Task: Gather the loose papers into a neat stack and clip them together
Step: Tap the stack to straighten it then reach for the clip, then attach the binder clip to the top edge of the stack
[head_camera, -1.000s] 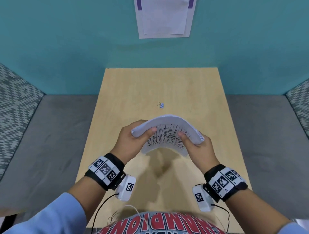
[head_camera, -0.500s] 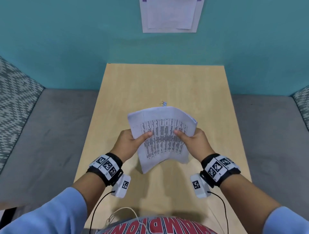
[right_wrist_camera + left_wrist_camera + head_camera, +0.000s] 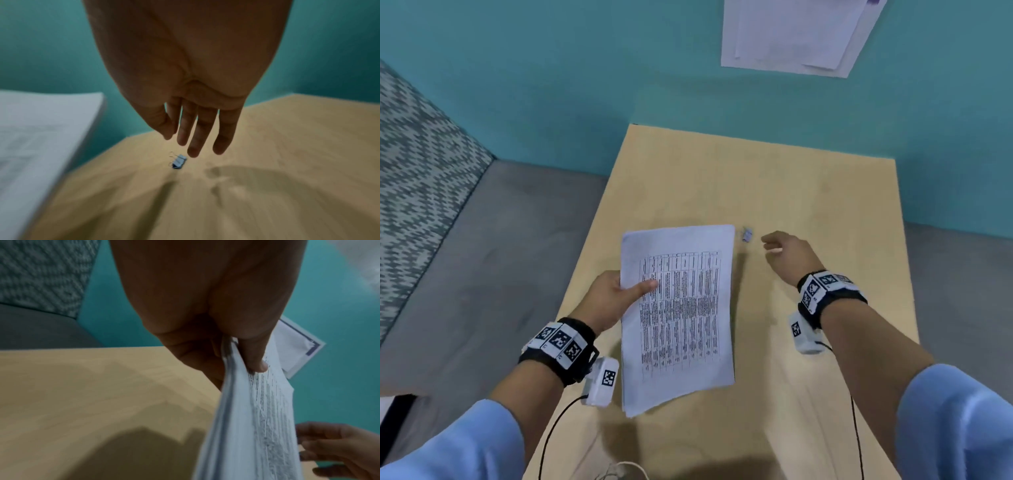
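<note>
Left hand [image 3: 607, 298] grips the paper stack [image 3: 681, 308] by its left edge, thumb on top, fingers underneath; sheets squared, flat white w/ a printed table, held just above the desk [image 3: 825, 212] nr its left edge. Right hand [image 3: 789, 255] empty, fingers straight & relaxed, over the desk just right of a small blue binder clip [image 3: 179, 161] w/ wire handles, which lies by the stack's far right corner.

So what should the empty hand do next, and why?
Probably reach a little further and pinch the blue binder clip. The right hand is open and empty, with fingertips just short of the clip on the table, while the left hand already holds the paper stack.
</note>
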The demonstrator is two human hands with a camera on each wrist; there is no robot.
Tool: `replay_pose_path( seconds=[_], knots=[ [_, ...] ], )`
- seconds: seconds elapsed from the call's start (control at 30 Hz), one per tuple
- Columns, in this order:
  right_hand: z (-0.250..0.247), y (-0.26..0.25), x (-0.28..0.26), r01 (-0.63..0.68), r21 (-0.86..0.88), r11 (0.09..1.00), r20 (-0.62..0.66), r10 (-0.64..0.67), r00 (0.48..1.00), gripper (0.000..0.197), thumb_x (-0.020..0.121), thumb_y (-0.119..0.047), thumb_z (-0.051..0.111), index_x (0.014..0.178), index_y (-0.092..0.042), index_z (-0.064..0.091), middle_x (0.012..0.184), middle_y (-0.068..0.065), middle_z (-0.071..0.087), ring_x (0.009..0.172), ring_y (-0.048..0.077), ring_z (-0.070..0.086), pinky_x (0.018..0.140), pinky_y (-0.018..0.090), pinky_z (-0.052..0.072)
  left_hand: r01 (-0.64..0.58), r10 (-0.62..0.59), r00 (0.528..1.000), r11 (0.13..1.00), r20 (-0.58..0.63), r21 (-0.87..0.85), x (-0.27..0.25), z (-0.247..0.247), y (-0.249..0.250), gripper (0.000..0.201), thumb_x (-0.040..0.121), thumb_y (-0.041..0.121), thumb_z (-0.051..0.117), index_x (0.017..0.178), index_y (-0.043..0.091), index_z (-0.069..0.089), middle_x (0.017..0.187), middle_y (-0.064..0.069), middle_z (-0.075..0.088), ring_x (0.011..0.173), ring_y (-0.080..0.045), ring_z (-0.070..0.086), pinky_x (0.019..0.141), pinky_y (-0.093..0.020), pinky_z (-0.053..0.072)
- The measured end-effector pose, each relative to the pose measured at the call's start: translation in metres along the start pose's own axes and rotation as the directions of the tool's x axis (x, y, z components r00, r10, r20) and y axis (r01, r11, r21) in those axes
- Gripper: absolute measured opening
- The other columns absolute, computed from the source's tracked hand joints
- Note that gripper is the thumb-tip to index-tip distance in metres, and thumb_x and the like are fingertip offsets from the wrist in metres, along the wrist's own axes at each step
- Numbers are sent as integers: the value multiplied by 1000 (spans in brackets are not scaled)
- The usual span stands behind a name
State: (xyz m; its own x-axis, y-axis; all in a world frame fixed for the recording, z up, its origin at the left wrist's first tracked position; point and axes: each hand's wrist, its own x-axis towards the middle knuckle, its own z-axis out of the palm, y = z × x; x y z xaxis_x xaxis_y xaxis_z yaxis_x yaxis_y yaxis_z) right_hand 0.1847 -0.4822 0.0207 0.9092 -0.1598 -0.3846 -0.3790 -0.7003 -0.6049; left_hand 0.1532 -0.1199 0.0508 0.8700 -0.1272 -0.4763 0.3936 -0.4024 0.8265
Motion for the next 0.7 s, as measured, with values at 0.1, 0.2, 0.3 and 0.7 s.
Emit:
replay_pose_path(
  seconds=[0.1,0.2,0.3,0.7],
  knots=[
    [13,-8,40,13,-193,981,-13,-16,1000,50,100,-8,51,149,-18,54,145,11,64,125,32,64,100,36,52,28,-28,1000,999,0,42,6,-15,-14,17,94,30,78,89,14,82,77,13,83,65,-1,77,56,-12,54],
    [35,-15,66,53,-253,966,43,-43,998,58,101,-4,45,156,-22,46,152,7,57,132,30,59,106,37,48,67,-68,998,996,17,56,13,-22,-26,24,93,36,79,93,12,84,93,3,86,82,-9,81,73,-25,64],
    [52,-14,74,61,-328,943,57,-45,997,56,101,-3,45,153,-24,50,148,6,59,128,29,60,103,38,50,122,-122,991,993,51,5,18,-21,-30,28,93,37,79,101,10,84,99,-1,86,93,-19,82,89,-38,65],
    [43,13,37,-37,-55,998,-57,34,998,15,94,-19,68,99,-10,80,98,11,78,91,30,72,79,34,58,111,-110,989,994,93,-4,20,-3,-19,28,91,35,80,107,12,84,103,1,86,96,-16,82,91,-36,64]
  ],
)
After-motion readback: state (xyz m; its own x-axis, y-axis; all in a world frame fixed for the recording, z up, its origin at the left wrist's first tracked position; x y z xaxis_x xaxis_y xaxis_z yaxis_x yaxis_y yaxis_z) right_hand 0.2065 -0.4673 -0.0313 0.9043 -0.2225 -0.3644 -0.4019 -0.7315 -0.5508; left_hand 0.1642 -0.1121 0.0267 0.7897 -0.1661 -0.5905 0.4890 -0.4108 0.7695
